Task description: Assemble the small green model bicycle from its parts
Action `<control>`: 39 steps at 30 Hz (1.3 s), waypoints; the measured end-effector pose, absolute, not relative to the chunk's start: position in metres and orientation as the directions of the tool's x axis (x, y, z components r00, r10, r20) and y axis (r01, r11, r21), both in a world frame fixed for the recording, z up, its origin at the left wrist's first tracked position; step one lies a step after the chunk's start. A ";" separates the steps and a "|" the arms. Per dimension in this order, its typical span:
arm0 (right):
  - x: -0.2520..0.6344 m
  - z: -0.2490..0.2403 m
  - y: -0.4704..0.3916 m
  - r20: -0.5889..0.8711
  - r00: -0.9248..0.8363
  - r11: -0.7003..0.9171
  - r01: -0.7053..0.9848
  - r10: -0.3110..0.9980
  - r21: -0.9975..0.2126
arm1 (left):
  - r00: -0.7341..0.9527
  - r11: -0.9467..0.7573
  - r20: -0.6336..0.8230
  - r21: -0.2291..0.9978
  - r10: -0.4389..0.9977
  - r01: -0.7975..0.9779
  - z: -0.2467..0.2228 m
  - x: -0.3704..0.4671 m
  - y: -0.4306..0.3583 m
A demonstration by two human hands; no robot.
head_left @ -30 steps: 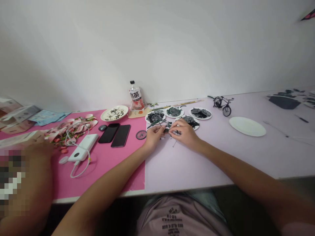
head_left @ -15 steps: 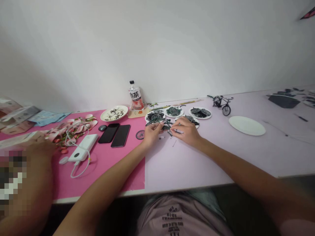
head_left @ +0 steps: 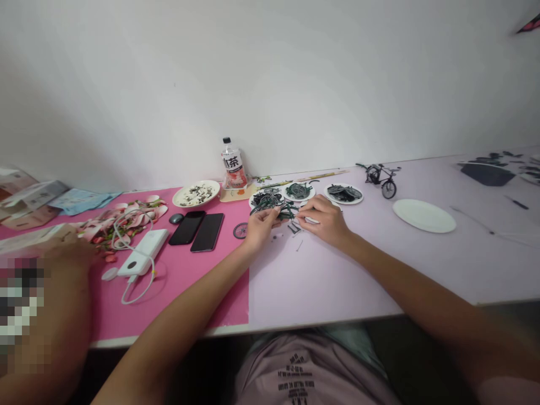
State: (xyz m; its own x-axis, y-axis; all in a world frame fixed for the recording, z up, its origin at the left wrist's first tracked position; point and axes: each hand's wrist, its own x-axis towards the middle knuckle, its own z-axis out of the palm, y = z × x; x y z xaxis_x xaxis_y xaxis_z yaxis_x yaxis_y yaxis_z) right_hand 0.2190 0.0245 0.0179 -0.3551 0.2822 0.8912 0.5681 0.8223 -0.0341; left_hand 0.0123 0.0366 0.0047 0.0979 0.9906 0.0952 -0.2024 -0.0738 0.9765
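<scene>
My left hand [head_left: 262, 225] is closed on a dark green model bicycle frame [head_left: 288, 210], which sticks out to the right of its fingertips. At the frame's right end my right hand [head_left: 323, 220] pinches with thumb and fingers; whatever sits between them is too small to make out. A loose spoked wheel [head_left: 240, 230] lies left of my left hand. Below the hands are a small dark part [head_left: 294, 228] and a thin pin [head_left: 299, 245] on the table. Plates of dark wheels [head_left: 345, 193], green parts [head_left: 297, 191] and black parts [head_left: 266, 198] stand just behind.
An assembled model bicycle [head_left: 382, 180] stands at the back right, behind a white plate [head_left: 424, 216]. To the left lie two phones [head_left: 206, 232], a white power bank [head_left: 143, 253] with its cable, and pink petals [head_left: 147, 211]. A drink bottle [head_left: 233, 163] stands by the wall. Another person's arm [head_left: 67, 304] rests at far left.
My right hand has shifted slightly right and its fingers have bunched a little more at the frame's end. My left hand stays nearly in place with the frame.
</scene>
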 end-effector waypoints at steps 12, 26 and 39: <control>0.219 0.015 0.025 0.867 -0.363 0.833 0.544 0.341 -0.100 | 0.050 -0.051 0.063 0.976 0.997 -0.213 0.006 0.014 0.030; 0.216 0.011 0.023 0.852 -0.364 0.838 0.525 0.378 -0.148 | -0.004 -0.053 0.053 0.983 0.999 -0.178 0.002 0.014 0.028; 0.208 0.004 0.018 0.805 -0.426 0.803 0.588 0.412 -0.100 | 0.019 -0.113 0.116 0.983 0.993 -0.144 -0.011 0.017 0.028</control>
